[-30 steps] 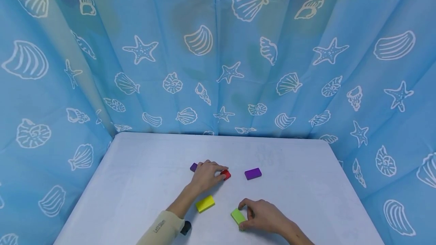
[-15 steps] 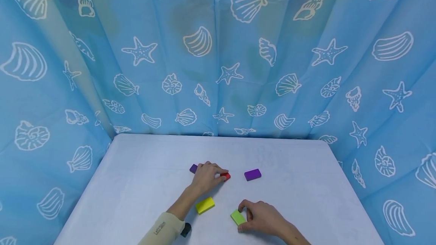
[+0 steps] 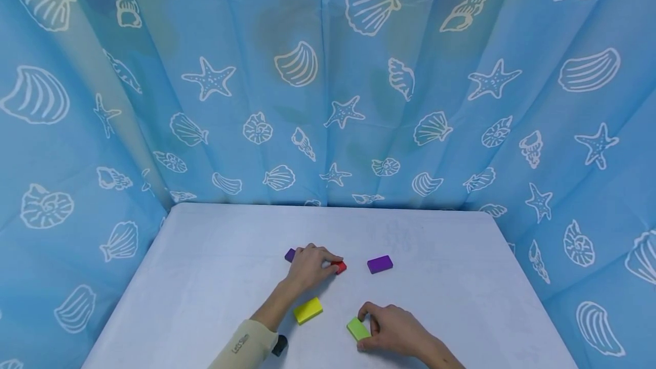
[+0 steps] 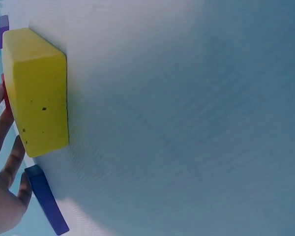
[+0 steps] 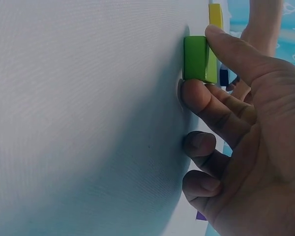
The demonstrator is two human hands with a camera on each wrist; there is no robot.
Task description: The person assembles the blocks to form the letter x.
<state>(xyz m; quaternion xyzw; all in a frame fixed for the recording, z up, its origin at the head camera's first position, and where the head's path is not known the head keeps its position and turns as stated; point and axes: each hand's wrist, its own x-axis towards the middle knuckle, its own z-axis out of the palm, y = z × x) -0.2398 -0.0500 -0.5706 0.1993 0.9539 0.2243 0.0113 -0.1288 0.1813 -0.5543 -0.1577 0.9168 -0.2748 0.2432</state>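
A: Head cam light?
B: Bright, diffuse. Soft shadows near the arms [image 3: 279, 303] on the bench [image 3: 451, 278]. Curtain [image 3: 287, 150] prints crisp.
A: Wrist cams?
B: Dimmer, blue cast. Left: broad shadow, pale patch up top. Right: lower fingers [image 5: 200, 184] dark, wide soft shadow alongside.

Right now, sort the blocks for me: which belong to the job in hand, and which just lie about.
Likely in the job:
red block, pinched by the left hand
green block, pinched by the right hand

Apparently just lying about:
yellow block
right purple block
left purple block, beside the left hand, contact unclear
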